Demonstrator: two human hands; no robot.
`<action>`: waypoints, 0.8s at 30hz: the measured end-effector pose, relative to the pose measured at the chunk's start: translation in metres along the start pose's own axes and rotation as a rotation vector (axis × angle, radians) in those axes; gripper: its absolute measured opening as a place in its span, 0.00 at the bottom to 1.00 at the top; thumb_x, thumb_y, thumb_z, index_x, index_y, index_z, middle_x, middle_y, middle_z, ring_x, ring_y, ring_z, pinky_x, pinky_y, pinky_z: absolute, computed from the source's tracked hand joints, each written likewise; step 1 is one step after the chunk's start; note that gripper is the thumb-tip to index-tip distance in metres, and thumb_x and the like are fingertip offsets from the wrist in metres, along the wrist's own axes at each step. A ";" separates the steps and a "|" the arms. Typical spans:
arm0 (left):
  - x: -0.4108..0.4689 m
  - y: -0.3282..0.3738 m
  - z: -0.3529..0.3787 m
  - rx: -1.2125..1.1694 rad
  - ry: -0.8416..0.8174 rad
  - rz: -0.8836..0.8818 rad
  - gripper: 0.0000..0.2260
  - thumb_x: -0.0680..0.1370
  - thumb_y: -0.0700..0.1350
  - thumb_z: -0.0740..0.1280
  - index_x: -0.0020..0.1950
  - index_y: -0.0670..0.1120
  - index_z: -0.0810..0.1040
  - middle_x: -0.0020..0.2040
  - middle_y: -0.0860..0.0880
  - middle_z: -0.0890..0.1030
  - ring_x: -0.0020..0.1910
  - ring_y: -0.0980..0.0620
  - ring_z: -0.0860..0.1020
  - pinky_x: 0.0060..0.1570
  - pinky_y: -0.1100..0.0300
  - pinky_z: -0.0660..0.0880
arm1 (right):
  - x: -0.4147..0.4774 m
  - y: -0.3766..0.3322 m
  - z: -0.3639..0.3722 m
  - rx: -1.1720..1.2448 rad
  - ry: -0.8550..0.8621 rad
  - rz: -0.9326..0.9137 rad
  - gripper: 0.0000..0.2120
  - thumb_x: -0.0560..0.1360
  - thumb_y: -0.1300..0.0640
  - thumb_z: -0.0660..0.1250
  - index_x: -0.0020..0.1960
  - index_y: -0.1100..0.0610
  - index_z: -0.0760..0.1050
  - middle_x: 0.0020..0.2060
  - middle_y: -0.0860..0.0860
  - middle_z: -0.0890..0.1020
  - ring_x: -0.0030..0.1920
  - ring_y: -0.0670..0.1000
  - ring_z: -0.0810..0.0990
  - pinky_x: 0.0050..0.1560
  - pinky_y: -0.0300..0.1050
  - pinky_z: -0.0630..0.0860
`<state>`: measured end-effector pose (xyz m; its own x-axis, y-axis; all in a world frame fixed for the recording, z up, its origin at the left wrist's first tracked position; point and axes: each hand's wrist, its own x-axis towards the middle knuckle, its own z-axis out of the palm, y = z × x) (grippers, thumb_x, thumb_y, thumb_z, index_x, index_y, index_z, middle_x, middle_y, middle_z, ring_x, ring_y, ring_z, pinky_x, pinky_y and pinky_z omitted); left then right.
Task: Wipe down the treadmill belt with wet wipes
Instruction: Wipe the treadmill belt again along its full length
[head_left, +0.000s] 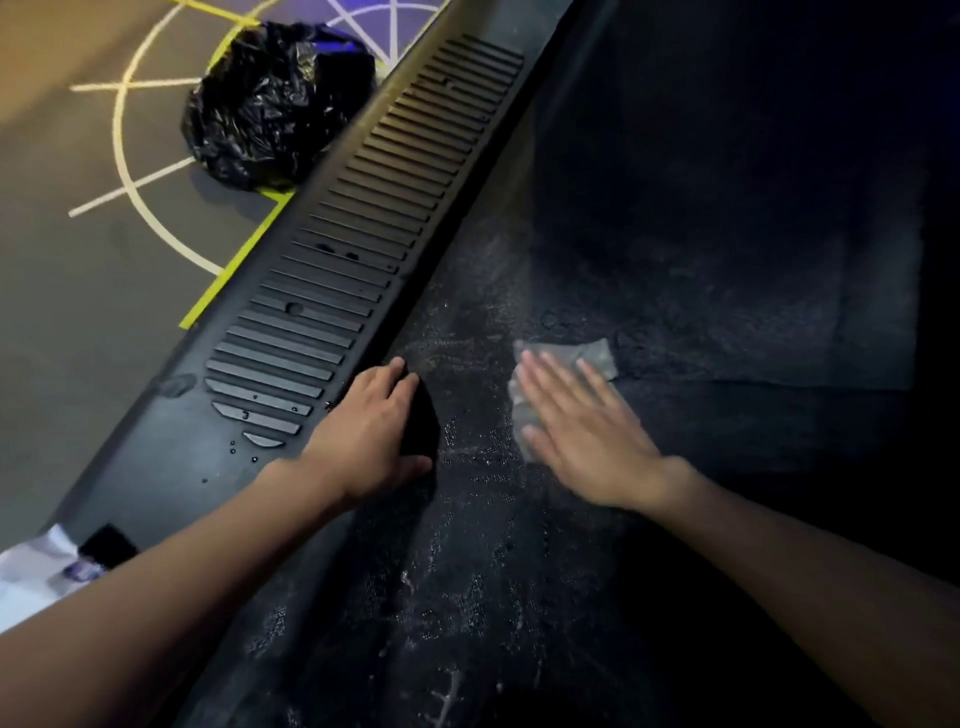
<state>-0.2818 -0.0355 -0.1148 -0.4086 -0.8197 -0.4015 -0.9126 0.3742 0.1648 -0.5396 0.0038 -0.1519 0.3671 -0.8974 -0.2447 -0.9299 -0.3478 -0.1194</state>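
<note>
The right hand (587, 431) lies flat on the treadmill belt (675, 260), fingers straight and slightly spread, pressing a grey wet wipe (597, 356) against the surface. The wipe sits near the middle of the belt and shows beyond the fingertips and beside the little finger. Pale smears and specks mark the belt around it and toward the near end.

The left hand (363, 431) rests at the belt's left edge, fingers and thumb curled round a dark object (422, 421) that I cannot identify. Just beside it runs the ribbed side rail (363, 234), dotted with a few droplets.

On the floor (78, 312) beyond the rail sits a crumpled black bin bag (275, 104). A white packet (31, 571) lies at the rail's near end.
</note>
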 end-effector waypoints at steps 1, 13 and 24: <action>-0.002 -0.003 -0.001 0.010 -0.053 0.023 0.50 0.70 0.60 0.73 0.80 0.42 0.47 0.80 0.43 0.45 0.79 0.46 0.46 0.77 0.56 0.49 | 0.005 -0.004 -0.002 0.013 0.013 0.089 0.30 0.83 0.42 0.37 0.79 0.56 0.36 0.79 0.52 0.37 0.78 0.50 0.32 0.77 0.54 0.34; -0.014 0.000 0.004 0.058 -0.009 0.004 0.54 0.66 0.55 0.78 0.80 0.44 0.47 0.80 0.45 0.46 0.78 0.47 0.48 0.76 0.57 0.53 | 0.033 -0.033 -0.008 0.061 -0.024 0.114 0.31 0.84 0.44 0.39 0.79 0.58 0.34 0.78 0.54 0.34 0.77 0.53 0.30 0.76 0.56 0.32; -0.024 0.007 0.004 0.018 0.081 -0.029 0.35 0.63 0.55 0.79 0.63 0.43 0.69 0.62 0.49 0.67 0.61 0.48 0.67 0.57 0.54 0.72 | 0.050 -0.063 -0.003 0.017 0.017 -0.023 0.31 0.83 0.44 0.40 0.79 0.59 0.38 0.79 0.56 0.38 0.78 0.55 0.33 0.77 0.57 0.34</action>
<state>-0.2780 -0.0115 -0.1071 -0.3823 -0.8624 -0.3318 -0.9241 0.3568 0.1371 -0.4633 -0.0199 -0.1533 0.3875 -0.8939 -0.2253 -0.9208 -0.3636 -0.1410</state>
